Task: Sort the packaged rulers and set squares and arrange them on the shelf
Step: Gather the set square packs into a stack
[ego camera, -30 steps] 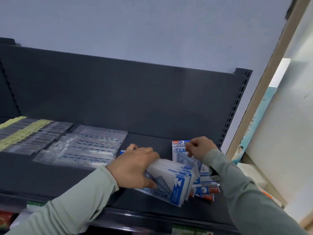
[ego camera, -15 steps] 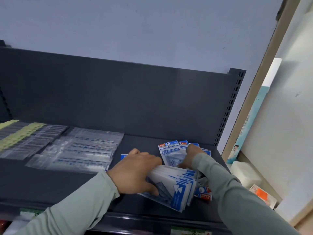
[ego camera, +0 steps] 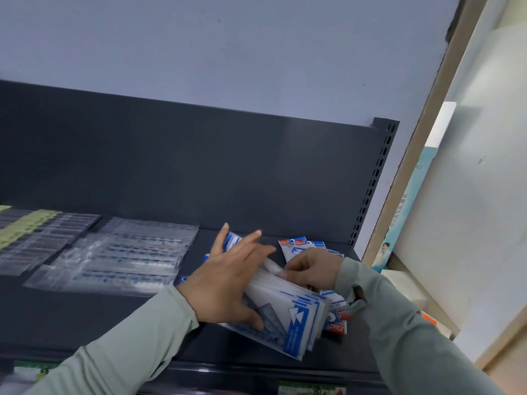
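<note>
In the head view, the stack of set square packs (ego camera: 296, 317) was seen on the dark shelf (ego camera: 85, 323), right of the clear ruler packs (ego camera: 122, 258). Its long axis ran from far-left to near-right, with the blue ends pointing near-right. It was clasped by the left hand (ego camera: 225, 286), and its top edge was pinched by the right hand (ego camera: 313, 270).

Matt metal shelf (ego camera: 85, 315); glossy plastic packets (ego camera: 288, 306).

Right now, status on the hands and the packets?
Left hand clasps the blue-and-white packet stack, thumb across its front. Right hand pinches a single packet at the stack's top edge. Loose red-tagged packets crowd the shelf behind.
</note>
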Demonstrator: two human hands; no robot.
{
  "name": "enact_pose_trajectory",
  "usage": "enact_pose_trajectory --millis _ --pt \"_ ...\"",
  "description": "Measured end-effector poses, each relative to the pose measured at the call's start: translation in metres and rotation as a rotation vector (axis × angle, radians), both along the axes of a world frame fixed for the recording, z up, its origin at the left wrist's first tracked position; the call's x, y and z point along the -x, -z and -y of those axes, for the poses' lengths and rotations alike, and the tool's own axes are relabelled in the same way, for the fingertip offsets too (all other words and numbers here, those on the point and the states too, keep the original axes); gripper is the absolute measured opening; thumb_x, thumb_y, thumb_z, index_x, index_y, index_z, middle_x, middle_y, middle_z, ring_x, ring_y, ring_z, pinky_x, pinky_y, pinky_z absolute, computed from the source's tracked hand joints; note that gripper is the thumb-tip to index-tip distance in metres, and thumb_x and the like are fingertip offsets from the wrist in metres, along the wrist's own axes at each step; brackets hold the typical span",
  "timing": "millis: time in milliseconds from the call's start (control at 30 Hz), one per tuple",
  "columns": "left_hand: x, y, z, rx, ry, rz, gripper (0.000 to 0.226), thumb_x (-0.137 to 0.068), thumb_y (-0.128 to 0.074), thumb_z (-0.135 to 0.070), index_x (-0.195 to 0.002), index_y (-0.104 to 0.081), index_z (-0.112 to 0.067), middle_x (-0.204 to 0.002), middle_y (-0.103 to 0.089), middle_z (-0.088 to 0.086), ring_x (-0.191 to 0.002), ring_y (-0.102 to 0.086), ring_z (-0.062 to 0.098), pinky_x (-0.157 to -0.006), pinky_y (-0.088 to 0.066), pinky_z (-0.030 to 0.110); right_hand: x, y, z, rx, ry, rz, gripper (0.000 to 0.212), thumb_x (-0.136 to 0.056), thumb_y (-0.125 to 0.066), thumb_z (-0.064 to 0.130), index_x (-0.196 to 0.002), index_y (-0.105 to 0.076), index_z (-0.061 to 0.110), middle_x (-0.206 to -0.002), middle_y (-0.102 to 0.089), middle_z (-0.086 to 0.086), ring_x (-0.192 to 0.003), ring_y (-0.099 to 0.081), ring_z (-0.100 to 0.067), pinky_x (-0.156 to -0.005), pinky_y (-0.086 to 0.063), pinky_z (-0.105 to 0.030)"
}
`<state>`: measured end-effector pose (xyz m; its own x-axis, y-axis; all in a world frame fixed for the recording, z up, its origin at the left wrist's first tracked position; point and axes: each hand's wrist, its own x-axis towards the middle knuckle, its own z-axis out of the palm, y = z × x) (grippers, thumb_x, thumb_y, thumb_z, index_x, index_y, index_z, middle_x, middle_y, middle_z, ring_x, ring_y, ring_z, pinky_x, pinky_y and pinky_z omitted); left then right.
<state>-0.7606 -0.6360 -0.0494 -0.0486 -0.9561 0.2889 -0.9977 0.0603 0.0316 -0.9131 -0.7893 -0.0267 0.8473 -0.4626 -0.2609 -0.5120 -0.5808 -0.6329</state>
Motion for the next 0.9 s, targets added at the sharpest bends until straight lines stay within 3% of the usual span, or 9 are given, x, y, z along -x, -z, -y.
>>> enact_pose_trajectory --millis 100,167,267,367,467,533,633,767,900 --pt "0.003 -0.005 -0.001 -0.089 -0.019 0.001 0.082 -0.062 -0.058 -0.078 -0.127 -0.045 -0.031 -0.114 -0.051 -0.017 -0.117 -0.044 0.003 -0.113 0.021 0.044 0.01 -0.001 0.008 -0.114 0.182 0.065 0.03 -0.096 -0.05 0.038 -0.084 -0.07 0.019 -0.074 -0.067 0.004 -0.054 -0.055 -0.006 -0.05 -0.046 -0.017" --pt "0.006 -0.008 -0.001 -0.109 -0.03 0.033 0.064 -0.064 -0.063 -0.074 -0.108 -0.048 -0.03 -0.096 -0.048 -0.017 -0.1 -0.048 0.005 -0.115 0.006 0.039 0.012 0.006 0.021 0.073 0.385 0.061 0.031 -0.095 -0.051 0.04 -0.077 -0.065 0.019 -0.076 -0.068 0.001 -0.058 -0.059 -0.011 -0.059 -0.053 -0.024" --pt "0.012 -0.01 0.0 -0.157 -0.015 0.028 0.056 -0.064 -0.068 -0.068 -0.096 -0.044 -0.029 -0.089 -0.047 -0.018 -0.088 -0.049 0.007 -0.101 -0.02 0.029 0.015 0.019 0.027 0.425 0.524 -0.289 0.058 -0.069 -0.055 0.078 -0.084 -0.057 0.022 -0.09 -0.066 0.002 -0.082 -0.062 -0.018 -0.081 -0.053 -0.032" --pt "0.015 -0.011 -0.001 -0.215 -0.006 0.022 0.057 -0.064 -0.068 -0.067 -0.104 -0.047 -0.032 -0.096 -0.052 -0.018 -0.093 -0.051 0.005 -0.09 -0.029 0.028 0.01 0.026 0.021 0.446 0.485 -0.455 0.087 -0.054 -0.054 0.089 -0.109 -0.057 0.022 -0.11 -0.063 0.002 -0.1 -0.059 -0.018 -0.087 -0.049 -0.03" --pt "0.016 -0.01 -0.001 -0.227 0.006 0.063 0.05 -0.07 -0.066 -0.065 -0.101 -0.049 -0.03 -0.096 -0.048 -0.015 -0.096 -0.05 0.008 -0.086 -0.028 0.027 0.0 0.029 0.022 0.443 0.456 -0.407 0.081 -0.068 -0.062 0.072 -0.128 -0.051 0.02 -0.126 -0.058 0.0 -0.113 -0.057 -0.021 -0.092 -0.047 -0.031" --pt "0.016 -0.01 -0.001 -0.222 0.014 0.068 0.047 -0.073 -0.065 -0.062 -0.103 -0.05 -0.03 -0.099 -0.05 -0.014 -0.099 -0.05 0.009 -0.087 -0.03 0.028 -0.006 0.029 0.02 0.43 0.425 -0.37 0.072 -0.075 -0.066 0.059 -0.13 -0.049 0.017 -0.131 -0.054 -0.004 -0.119 -0.053 -0.024 -0.095 -0.046 -0.032" --pt "0.014 -0.006 -0.003 -0.217 0.018 0.04 0.049 -0.075 -0.066 -0.058 -0.111 -0.051 -0.029 -0.107 -0.052 -0.013 -0.106 -0.049 0.008 -0.089 -0.033 0.028 -0.007 0.03 0.016 0.38 0.394 -0.217 0.046 -0.072 -0.076 0.039 -0.104 -0.049 0.021 -0.106 -0.056 -0.002 -0.097 -0.055 -0.02 -0.077 -0.045 -0.029" --pt "0.011 0.0 -0.003 -0.2 0.025 0.027 0.052 -0.074 -0.066 -0.058 -0.115 -0.051 -0.03 -0.111 -0.054 -0.013 -0.11 -0.048 0.008 -0.091 -0.034 0.031 -0.004 0.029 0.015 0.12 0.315 0.223 0.025 -0.082 -0.069 0.015 -0.081 -0.046 0.026 -0.074 -0.062 0.002 -0.061 -0.053 -0.018 -0.064 -0.047 -0.031" --pt "0.011 0.0 -0.003 -0.19 0.03 0.024 0.052 -0.075 -0.067 -0.057 -0.117 -0.051 -0.031 -0.112 -0.053 -0.015 -0.11 -0.048 0.007 -0.091 -0.033 0.029 0.0 0.017 0.011 0.029 0.249 0.359 0.019 -0.087 -0.064 0.011 -0.084 -0.051 0.023 -0.076 -0.07 -0.002 -0.065 -0.062 -0.027 -0.067 -0.054 -0.039"
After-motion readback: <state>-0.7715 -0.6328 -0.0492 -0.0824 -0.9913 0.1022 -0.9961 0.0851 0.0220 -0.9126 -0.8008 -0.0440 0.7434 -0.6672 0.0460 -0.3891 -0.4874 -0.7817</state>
